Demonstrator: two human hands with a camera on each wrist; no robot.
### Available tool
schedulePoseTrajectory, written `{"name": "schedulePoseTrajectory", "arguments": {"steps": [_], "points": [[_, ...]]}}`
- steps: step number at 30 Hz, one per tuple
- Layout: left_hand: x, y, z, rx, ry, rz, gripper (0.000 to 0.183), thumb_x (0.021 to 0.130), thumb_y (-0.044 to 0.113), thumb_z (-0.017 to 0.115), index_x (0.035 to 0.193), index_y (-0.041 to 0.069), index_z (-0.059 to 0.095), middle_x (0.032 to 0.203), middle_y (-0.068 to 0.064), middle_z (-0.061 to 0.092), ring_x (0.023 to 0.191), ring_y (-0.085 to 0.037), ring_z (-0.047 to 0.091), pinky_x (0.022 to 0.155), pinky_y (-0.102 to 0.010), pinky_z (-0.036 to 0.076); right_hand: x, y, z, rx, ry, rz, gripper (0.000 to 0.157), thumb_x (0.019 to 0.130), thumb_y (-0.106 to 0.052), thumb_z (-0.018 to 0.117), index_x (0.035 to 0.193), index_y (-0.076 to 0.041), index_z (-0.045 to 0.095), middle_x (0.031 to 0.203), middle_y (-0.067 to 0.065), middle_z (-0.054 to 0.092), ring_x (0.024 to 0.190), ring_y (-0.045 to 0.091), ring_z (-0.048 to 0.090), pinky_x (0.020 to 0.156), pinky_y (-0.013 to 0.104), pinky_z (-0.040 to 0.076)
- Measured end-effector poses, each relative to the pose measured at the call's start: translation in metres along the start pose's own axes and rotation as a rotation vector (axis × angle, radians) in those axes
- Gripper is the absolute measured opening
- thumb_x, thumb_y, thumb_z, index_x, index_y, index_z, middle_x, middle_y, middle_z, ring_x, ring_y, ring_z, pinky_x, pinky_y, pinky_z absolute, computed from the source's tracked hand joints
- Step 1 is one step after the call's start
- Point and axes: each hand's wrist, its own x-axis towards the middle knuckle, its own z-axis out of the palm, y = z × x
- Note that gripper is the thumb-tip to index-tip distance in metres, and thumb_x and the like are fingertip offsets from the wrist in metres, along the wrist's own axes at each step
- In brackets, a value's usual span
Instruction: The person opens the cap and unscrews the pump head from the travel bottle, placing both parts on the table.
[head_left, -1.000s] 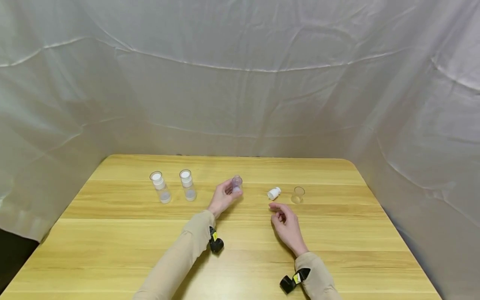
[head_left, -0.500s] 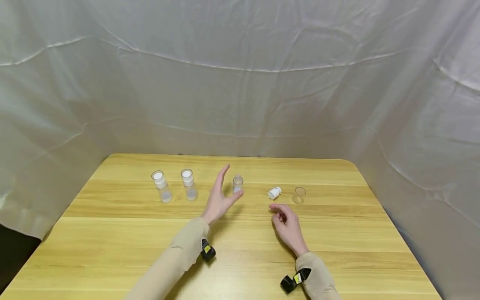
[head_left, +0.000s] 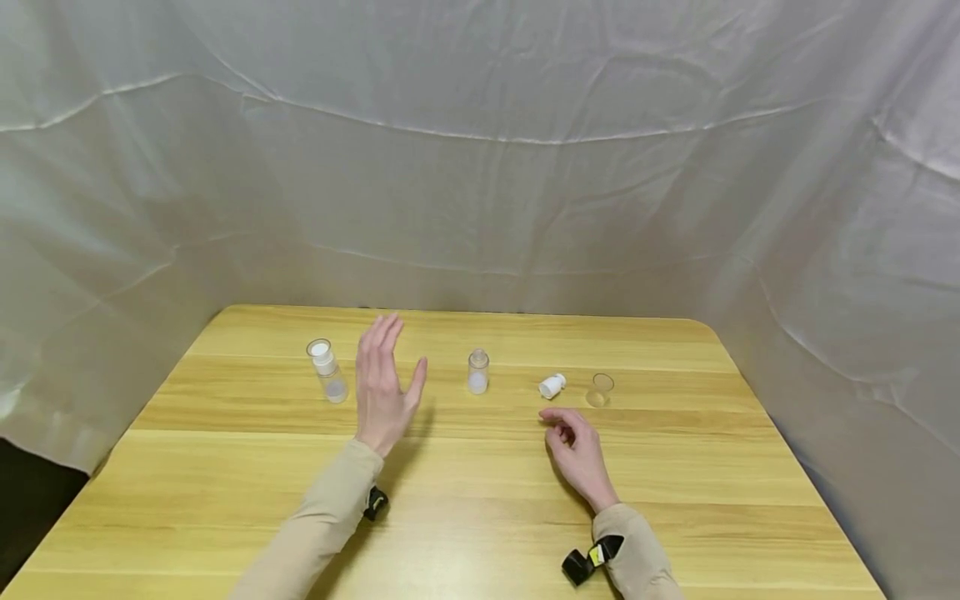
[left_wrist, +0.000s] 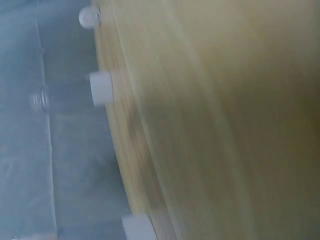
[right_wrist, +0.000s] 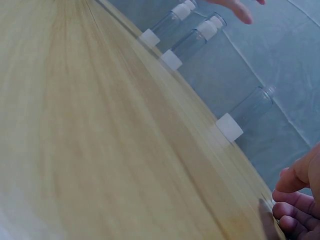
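Observation:
My left hand (head_left: 385, 387) is raised over the table with fingers extended and thumb apart, holding nothing. In the head view it covers one capped pump bottle, which the right wrist view shows as a clear bottle (right_wrist: 189, 44) with a white collar. Further left stands another capped pump bottle (head_left: 330, 379). To the hand's right, an open clear bottle (head_left: 477, 377) with a white base stands upright, its neck bare. My right hand (head_left: 577, 458) rests on the table, fingers loosely curled around nothing. Just beyond it lie a white pump head (head_left: 552, 386) on its side and a clear cap (head_left: 600, 392).
The wooden table (head_left: 480, 533) has its far edge close behind the bottles. A grey cloth curtain (head_left: 480, 192) hangs behind and along both sides. Black wrist cameras are strapped to both sleeves. The left wrist view is blurred.
My left hand has let go of the open bottle, spread its fingers and moved left, in front of a capped bottle. The bottle stays standing. My right hand has stayed put.

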Motion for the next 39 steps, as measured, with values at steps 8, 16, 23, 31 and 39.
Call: {"name": "schedulePoseTrajectory", "arguments": {"steps": [8,16,23,31,39], "points": [[-0.001,-0.02,-0.011,0.044,-0.017,-0.119,0.076,0.084,0.011,0.077,0.147,-0.003,0.036,0.149,-0.026,0.042,0.14,-0.042,0.039,0.125,-0.052,0.03,0.0,0.0,-0.001,-0.003,-0.017,-0.002,0.027,0.085,0.011,0.06,0.107,0.0,0.072,0.098,0.014,0.069,0.076,0.003,0.052,0.065,0.012,0.045],[-0.004,-0.021,-0.015,-0.007,-0.058,-0.248,0.081,0.085,0.013,0.078,0.149,-0.003,0.032,0.155,-0.025,0.036,0.143,-0.042,0.035,0.124,-0.057,0.03,0.0,-0.002,-0.001,-0.008,-0.029,0.021,0.026,0.088,0.008,0.06,0.109,-0.001,0.072,0.102,0.013,0.069,0.076,0.003,0.051,0.066,0.013,0.045],[-0.006,-0.024,-0.015,-0.03,-0.07,-0.309,0.084,0.084,0.014,0.078,0.15,-0.005,0.03,0.155,-0.027,0.034,0.145,-0.042,0.034,0.126,-0.057,0.028,0.0,-0.001,-0.001,-0.007,-0.03,0.019,0.026,0.088,0.008,0.06,0.109,-0.002,0.072,0.101,0.012,0.069,0.077,0.003,0.051,0.066,0.013,0.045],[-0.008,-0.024,-0.016,-0.086,-0.082,-0.404,0.09,0.085,0.014,0.079,0.152,-0.005,0.023,0.156,-0.029,0.031,0.145,-0.044,0.032,0.126,-0.059,0.026,0.0,-0.001,-0.001,-0.009,-0.032,0.025,0.026,0.088,0.007,0.06,0.109,-0.002,0.072,0.1,0.012,0.069,0.077,0.004,0.052,0.066,0.013,0.045],[-0.012,-0.026,-0.018,-0.226,-0.16,-0.619,0.093,0.087,0.012,0.077,0.156,-0.003,0.015,0.157,-0.028,0.029,0.147,-0.042,0.031,0.127,-0.057,0.026,0.0,-0.002,-0.002,-0.009,-0.032,0.019,0.026,0.088,0.008,0.06,0.108,-0.002,0.072,0.1,0.012,0.069,0.077,0.004,0.052,0.066,0.014,0.045]]}}
